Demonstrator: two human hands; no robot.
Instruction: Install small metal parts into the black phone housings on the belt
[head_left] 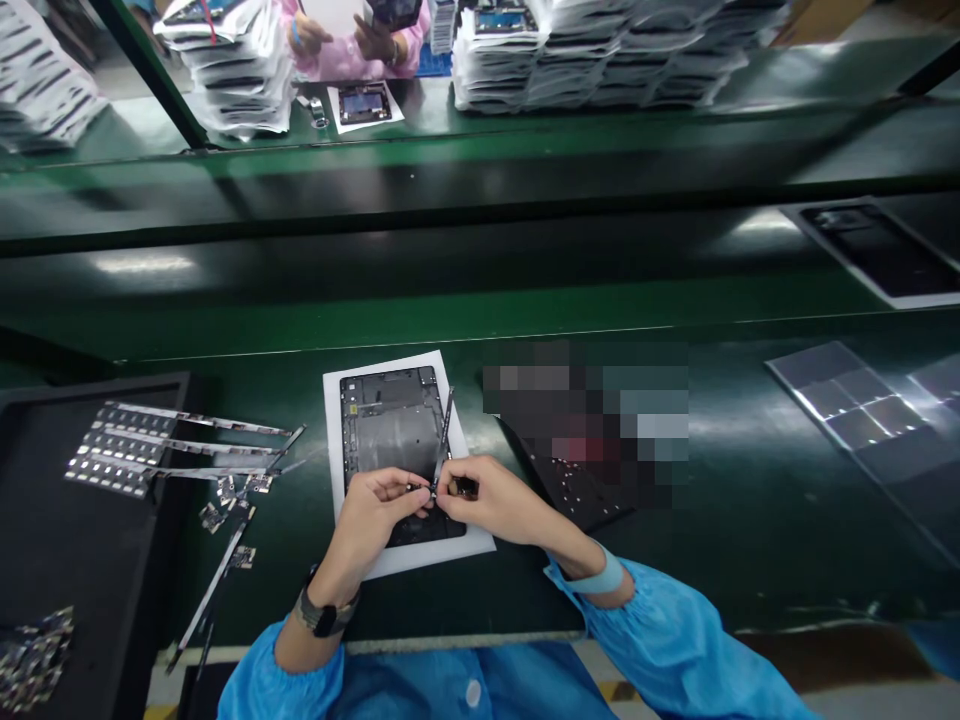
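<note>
A dark tablet housing [397, 430] lies on a white sheet [337, 420] in front of me. Over its lower part, both my hands meet with fingertips close together. My left hand [379, 510] is closed in a pinch at the lower end of a thin dark flex cable [445, 430]. On that same end, my right hand [484, 495] also pinches, with a small dark part showing beneath its fingers. From the fingertips the strip slants up along the housing's right side. The exact part between the fingers is mostly hidden.
At left, flex strips [217, 448] and small circuit boards [214, 515] lie by a black tray [180, 400]. A black perforated piece [577, 490] lies right, partly pixelated. Clear plastic sheets [847, 390] lie farther right. Beyond the raised ledge, a co-worker's hands [375, 40] appear near stacked sheets [495, 70].
</note>
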